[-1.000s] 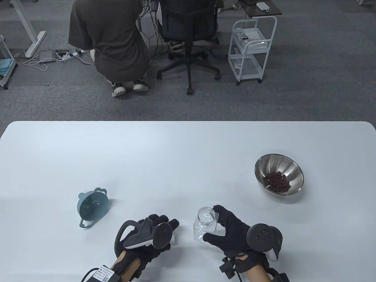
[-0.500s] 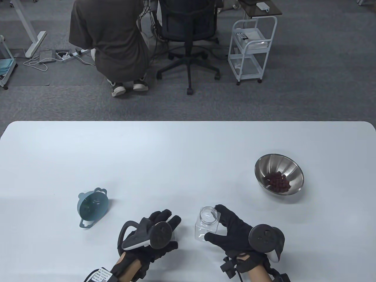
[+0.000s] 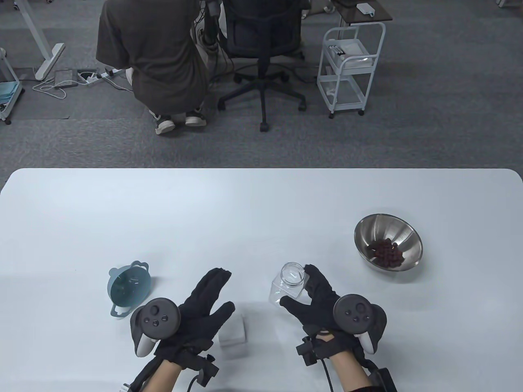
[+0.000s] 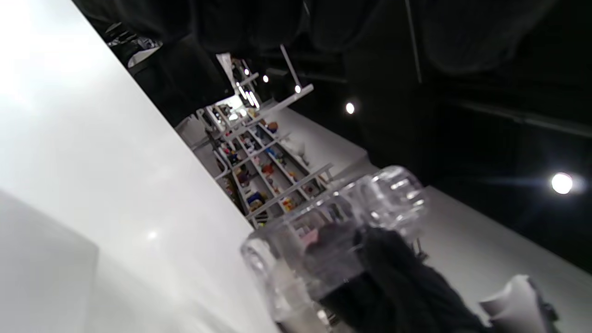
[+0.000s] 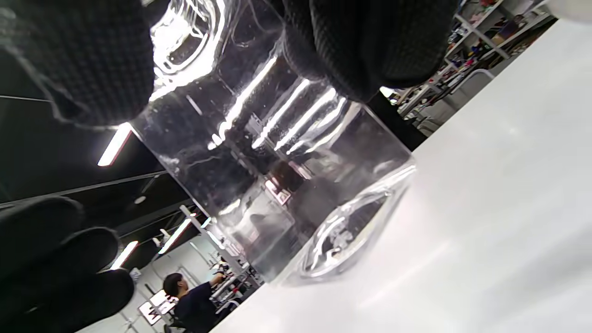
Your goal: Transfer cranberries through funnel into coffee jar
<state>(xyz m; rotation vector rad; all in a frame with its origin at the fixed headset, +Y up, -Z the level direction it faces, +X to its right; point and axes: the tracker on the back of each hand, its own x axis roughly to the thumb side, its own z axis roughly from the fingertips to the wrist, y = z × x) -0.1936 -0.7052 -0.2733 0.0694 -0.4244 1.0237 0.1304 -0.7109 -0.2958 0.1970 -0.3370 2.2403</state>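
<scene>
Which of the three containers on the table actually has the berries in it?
The steel bowl on the right holds them; the clear jar and blue funnel hold none.

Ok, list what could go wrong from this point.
1. The right hand grips the open jar tilted, its base partly off the table; set down carelessly, it may tip.
2. The funnel lies on its side, away from the jar; the open left hand could knock it while reaching.
3. The white lid sits right beside the left hand and may get swept away.
</scene>
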